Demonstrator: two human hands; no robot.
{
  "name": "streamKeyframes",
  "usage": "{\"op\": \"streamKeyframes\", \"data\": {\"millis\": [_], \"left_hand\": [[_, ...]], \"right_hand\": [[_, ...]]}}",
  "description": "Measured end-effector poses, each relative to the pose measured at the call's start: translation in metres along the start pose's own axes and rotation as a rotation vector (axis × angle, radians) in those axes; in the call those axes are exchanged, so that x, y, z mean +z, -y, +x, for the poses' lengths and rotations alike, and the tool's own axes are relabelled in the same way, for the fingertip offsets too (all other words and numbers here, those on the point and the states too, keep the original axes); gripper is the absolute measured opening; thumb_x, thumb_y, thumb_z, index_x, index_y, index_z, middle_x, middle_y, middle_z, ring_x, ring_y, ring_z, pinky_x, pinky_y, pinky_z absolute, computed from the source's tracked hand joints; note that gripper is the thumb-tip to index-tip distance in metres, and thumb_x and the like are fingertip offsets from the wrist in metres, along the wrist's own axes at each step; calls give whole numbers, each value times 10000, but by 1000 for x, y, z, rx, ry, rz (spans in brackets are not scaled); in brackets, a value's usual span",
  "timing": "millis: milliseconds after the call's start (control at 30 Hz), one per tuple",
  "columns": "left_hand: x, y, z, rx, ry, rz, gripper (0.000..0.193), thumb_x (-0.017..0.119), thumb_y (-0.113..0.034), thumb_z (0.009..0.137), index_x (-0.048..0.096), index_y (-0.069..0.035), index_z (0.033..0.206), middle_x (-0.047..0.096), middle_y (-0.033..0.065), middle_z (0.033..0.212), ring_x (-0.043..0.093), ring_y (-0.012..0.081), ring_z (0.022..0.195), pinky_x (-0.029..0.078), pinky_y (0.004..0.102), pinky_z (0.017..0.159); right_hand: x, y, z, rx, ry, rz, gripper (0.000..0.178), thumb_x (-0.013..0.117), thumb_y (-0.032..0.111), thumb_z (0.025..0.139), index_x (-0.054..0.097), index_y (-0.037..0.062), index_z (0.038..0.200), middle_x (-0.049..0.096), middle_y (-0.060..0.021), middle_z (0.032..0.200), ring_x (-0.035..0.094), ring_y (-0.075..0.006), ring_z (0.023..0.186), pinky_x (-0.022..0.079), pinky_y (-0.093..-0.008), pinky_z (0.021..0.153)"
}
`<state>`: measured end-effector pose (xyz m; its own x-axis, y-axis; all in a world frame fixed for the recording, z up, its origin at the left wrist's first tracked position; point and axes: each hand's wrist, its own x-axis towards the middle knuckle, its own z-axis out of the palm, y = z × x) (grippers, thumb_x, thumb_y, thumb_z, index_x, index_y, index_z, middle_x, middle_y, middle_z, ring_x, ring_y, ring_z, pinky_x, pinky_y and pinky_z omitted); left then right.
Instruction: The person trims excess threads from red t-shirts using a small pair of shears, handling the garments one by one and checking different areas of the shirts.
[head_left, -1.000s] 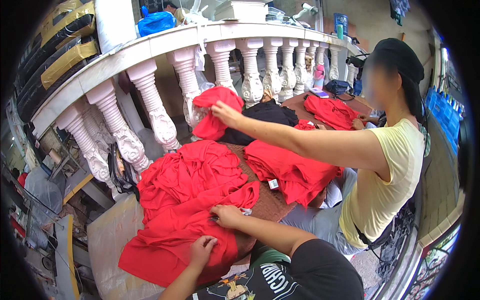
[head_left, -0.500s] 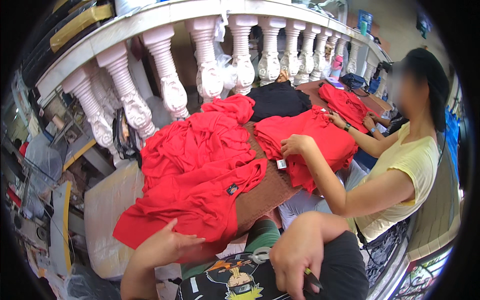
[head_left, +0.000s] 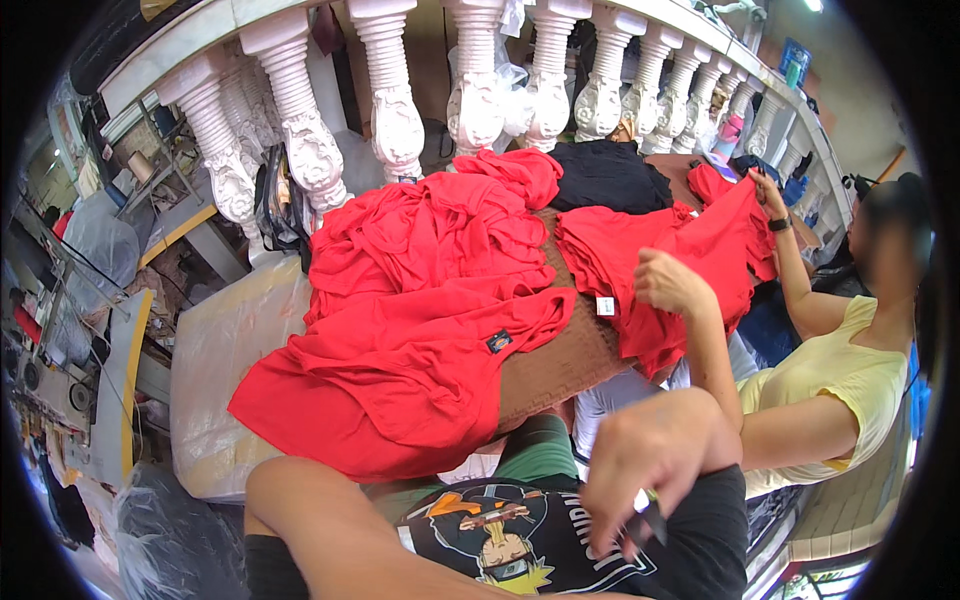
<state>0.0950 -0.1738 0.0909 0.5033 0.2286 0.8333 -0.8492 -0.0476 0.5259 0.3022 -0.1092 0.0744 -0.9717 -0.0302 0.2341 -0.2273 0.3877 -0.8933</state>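
In my right hand (head_left: 650,460), raised over my lap, is a small dark-bladed cutter (head_left: 648,525); its blade points down and is blurred by motion. My left forearm crosses low in front of my body, and the hand lies beyond the lower edge of the picture. Ahead of me a red shirt (head_left: 400,385) with a small dark label hangs over the near edge of the brown padded table (head_left: 565,365). Neither visible arm touches it. Behind it rises a heap of crumpled red shirts (head_left: 430,235).
At right a co-worker in a yellow top (head_left: 815,405) handles a stack of red shirts (head_left: 660,270) with a white tag. Black folded cloth (head_left: 610,178) lies behind. A white balustrade (head_left: 400,120) bounds the far side. A plastic-wrapped block (head_left: 225,390) stands left.
My left hand has left the red shirt and dropped out of view. My right hand has risen with the cutter. The co-worker's far hand lifts a red shirt up and away.
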Motion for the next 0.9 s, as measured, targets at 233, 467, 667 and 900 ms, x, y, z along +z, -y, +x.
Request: {"op": "streamKeyframes", "data": {"millis": [233,467,667,900], "left_hand": [[-11,37,18,59,235,-407,977,194,-662,942,235,212,1378,401,408,1328,358,465,1316,281,475,1069],[-31,4,18,-36,443,-250,1153,120,-813,830,260,186,1388,272,429,1405,238,534,1354,207,557,1086],[-41,34,38,104,542,-188,1198,155,-862,778,343,172,1354,402,374,1359,303,532,1326,197,598,1053],[-83,11,11,-93,496,250,892,159,-691,925,599,22,1231,566,241,1275,370,445,1323,140,567,1097]], "right_hand": [[-30,-45,-5,197,-416,-134,170,711,114,839,668,17,973,687,-59,823,644,-136,749,485,-280,663],[-30,-54,-1,329,-451,-164,188,714,118,824,663,23,978,689,-54,835,634,-116,756,484,-276,679],[-23,-88,-3,376,-597,-285,192,710,114,821,665,22,983,694,-84,848,667,-170,778,498,-298,688],[-14,-198,-22,715,-760,-594,256,699,233,771,675,57,956,684,-157,823,663,-332,778,504,-425,705]]}}
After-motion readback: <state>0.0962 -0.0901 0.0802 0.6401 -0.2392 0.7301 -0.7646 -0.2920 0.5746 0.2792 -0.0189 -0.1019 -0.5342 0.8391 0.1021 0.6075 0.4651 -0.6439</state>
